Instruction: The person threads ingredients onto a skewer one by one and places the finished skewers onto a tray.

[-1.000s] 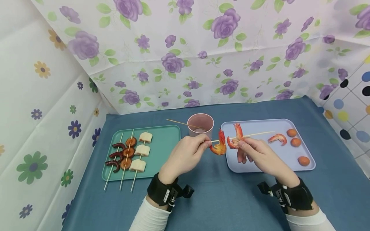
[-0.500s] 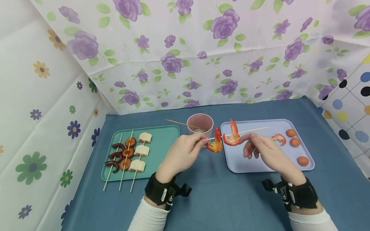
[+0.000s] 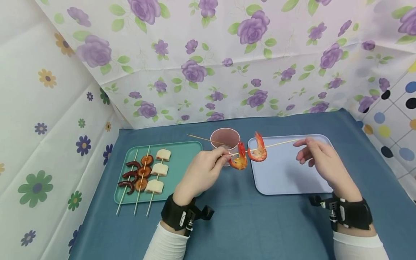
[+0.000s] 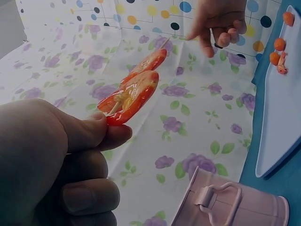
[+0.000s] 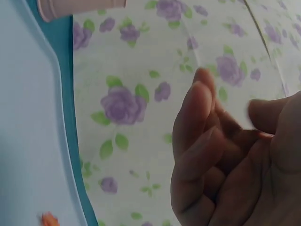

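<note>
My left hand [image 3: 203, 169] pinches a bamboo skewer [image 3: 282, 143] near its left end, between thumb and forefinger. Two orange-red shrimp are threaded on it: one shrimp [image 3: 239, 159] right by the fingertips, the other shrimp [image 3: 259, 152] a little further along. The bare tip of the stick points right, toward my right hand [image 3: 325, 159]. That hand hovers over the lilac tray [image 3: 276, 177] with its fingers loosely bent, holding nothing. Another shrimp [image 4: 282, 66] and several small orange balls [image 4: 280, 44] lie on this tray in the left wrist view; the right hand hides them in the head view.
Behind the left hand stands a pink bucket [image 3: 224, 135] with a loose skewer [image 3: 204, 138] leaning out of it. On the left, a green tray [image 3: 185, 166] bears three filled skewers: dark curved pieces [image 3: 130, 174], brown round slices [image 3: 144, 171] and white pieces [image 3: 160, 169].
The right hand has let go of the second shrimp and moved right along the skewer to beyond its tip. The left hand has drifted slightly left with the skewer and both shrimp.
</note>
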The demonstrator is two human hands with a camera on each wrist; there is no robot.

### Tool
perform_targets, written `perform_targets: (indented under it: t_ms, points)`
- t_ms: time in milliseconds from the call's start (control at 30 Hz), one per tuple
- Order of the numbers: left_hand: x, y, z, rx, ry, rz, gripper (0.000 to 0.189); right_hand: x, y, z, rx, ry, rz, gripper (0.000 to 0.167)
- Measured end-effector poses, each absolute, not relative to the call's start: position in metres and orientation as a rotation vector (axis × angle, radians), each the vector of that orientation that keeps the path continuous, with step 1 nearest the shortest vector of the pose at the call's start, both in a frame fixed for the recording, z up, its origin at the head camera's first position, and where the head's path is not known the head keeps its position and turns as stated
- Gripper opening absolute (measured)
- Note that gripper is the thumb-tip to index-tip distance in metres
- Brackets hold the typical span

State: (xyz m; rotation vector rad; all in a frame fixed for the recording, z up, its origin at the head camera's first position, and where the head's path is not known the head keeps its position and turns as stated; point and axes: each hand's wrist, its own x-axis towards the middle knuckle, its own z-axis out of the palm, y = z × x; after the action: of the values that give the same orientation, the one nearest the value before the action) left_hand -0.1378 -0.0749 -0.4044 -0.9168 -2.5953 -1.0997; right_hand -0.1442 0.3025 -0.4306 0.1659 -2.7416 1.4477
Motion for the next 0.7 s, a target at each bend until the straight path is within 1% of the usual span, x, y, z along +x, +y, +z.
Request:
perform_targets:
  t_ms: [167,333,533,700]
  points:
    - [-0.138,-0.076,-0.405,-0.913,-2.603,-1.080,0.012,-0.152,0.318,-0.442,0.015,-2.799,1.316,0.053]
    - [-0.138,-0.076,-0.404,-0.914,-2.613,-1.077,0.011,-0.163,0.327,-0.464,-0.065,-2.938,1.166,0.044]
    - [-0.138,-0.076,-0.405,-0.926,-2.603,-1.071,0.013,-0.172,0.329,-0.482,-0.016,-3.025,0.925,0.044]
    - [-0.138,-0.076,-0.406,-0.928,-2.605,-1.071,0.013,-0.172,0.331,-0.490,0.022,-3.041,0.741,0.039]
